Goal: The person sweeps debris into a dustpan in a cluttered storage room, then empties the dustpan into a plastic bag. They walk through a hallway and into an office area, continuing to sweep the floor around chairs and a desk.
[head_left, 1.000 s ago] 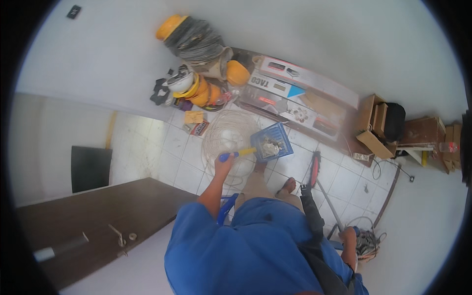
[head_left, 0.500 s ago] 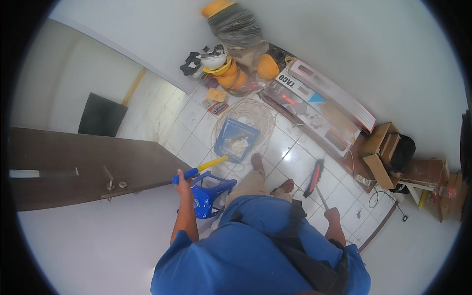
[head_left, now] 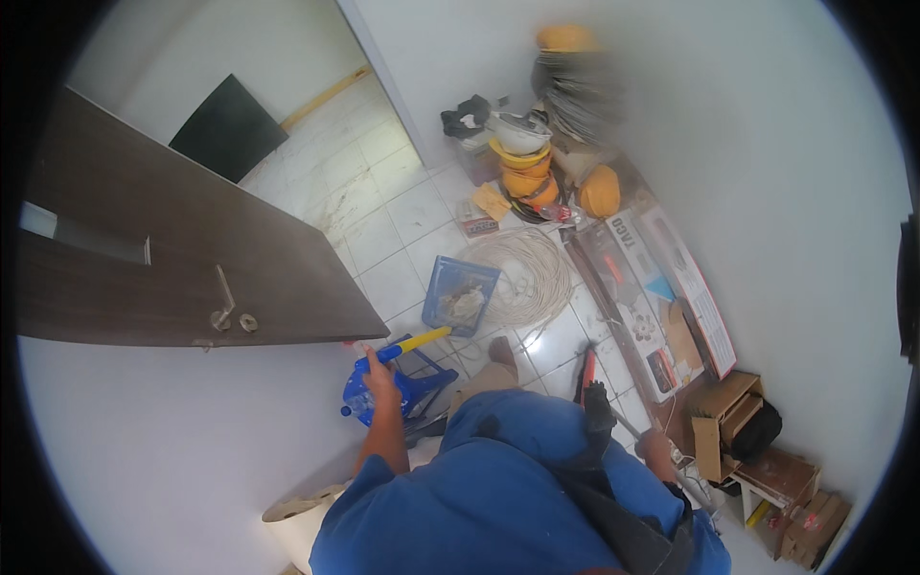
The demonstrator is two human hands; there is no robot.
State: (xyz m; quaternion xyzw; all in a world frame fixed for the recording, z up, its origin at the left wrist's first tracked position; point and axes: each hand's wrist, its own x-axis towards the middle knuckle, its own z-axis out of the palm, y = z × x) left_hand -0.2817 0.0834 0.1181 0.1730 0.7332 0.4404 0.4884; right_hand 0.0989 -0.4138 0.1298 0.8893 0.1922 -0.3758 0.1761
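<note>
My left hand (head_left: pixel 377 372) is closed around a tool with a blue and yellow handle (head_left: pixel 414 342). It is raised next to the free edge of an open dark brown door (head_left: pixel 192 259), just above a blue plastic stool (head_left: pixel 407 391). My right hand (head_left: pixel 657 447) sits low at my side, gripping a long thin pole (head_left: pixel 695 484). The pole leads to a red and black head (head_left: pixel 586 369) on the floor tiles. My blue shirt hides most of both arms.
A blue tray of debris (head_left: pixel 460 293) and a coil of white cable (head_left: pixel 532 273) lie on the tiled floor ahead. Stacked yellow helmets and buckets (head_left: pixel 523 168), long flat boxes (head_left: pixel 661 297) and cardboard boxes (head_left: pixel 728 422) line the right wall. The door carries a metal lever handle (head_left: pixel 224 303).
My left hand has carried the blue and yellow tool from over the blue tray to the door's edge above the stool. The view has swung toward the door.
</note>
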